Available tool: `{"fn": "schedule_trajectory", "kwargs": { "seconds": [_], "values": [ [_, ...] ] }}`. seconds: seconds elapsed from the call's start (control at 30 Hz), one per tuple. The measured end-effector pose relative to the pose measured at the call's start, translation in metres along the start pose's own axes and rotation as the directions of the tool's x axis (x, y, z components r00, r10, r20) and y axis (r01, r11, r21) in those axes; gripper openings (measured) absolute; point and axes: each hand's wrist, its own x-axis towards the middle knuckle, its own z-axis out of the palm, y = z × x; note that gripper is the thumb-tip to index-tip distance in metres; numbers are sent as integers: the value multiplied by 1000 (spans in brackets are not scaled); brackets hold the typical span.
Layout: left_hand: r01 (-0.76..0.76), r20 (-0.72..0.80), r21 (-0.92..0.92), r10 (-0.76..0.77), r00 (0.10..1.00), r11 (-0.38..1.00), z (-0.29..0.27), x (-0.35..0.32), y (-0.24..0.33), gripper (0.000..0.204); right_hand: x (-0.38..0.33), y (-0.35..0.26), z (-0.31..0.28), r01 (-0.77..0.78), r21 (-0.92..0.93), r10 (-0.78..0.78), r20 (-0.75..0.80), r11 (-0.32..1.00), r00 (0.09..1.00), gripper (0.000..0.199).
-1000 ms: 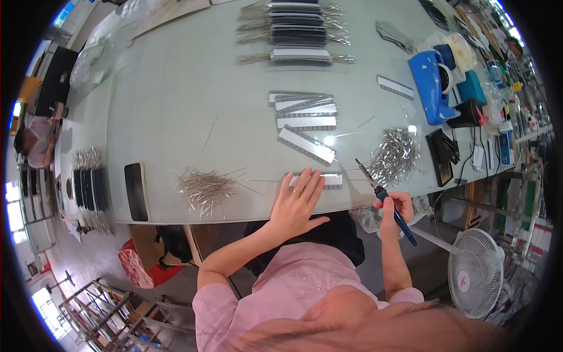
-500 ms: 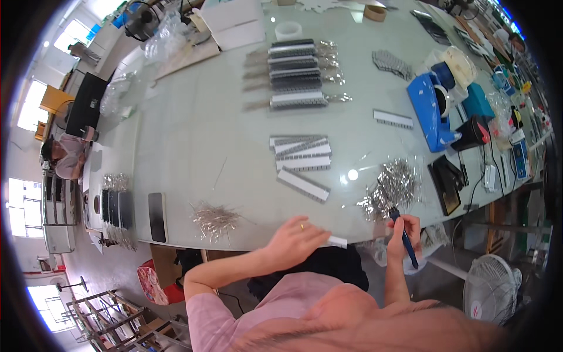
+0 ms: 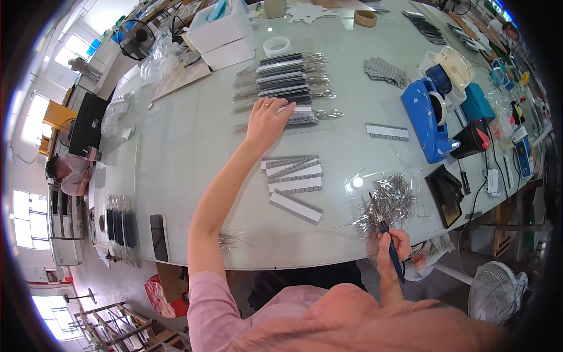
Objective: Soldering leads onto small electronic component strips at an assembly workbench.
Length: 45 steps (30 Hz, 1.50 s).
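Observation:
My left hand reaches out over a pile of dark and white strips with thin silvery wires sticking out at both ends. Its fingers are closed on a white-and-grey strip at the near end of the pile; the palm hides part of it. In my right hand, at the table's near edge, are dark blue-handled long-nose pliers. Their tips lie over a loose heap of silvery wires. Between my hands lie several white-and-grey strips, some overlapping.
A blue tape dispenser and black cup stand at the right. A single strip lies nearby. Behind the pile are a clear tape roll and white box. A phone lies left. My forearm partly covers more wires.
My left hand has moved from the table's near edge, where a white strip was beside it, forward to the pile. My right hand still holds the pliers by the wire heap.

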Motion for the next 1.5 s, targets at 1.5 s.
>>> {"fn": "schedule_trajectory", "kwargs": {
  "seconds": [1.5],
  "values": [
    [375, 547, -209, -210, 810, 903, -131, -168, 225, 64, -1, -75, 2, 100, -260, 0, 358, 960, 934, 12]
  ]
}}
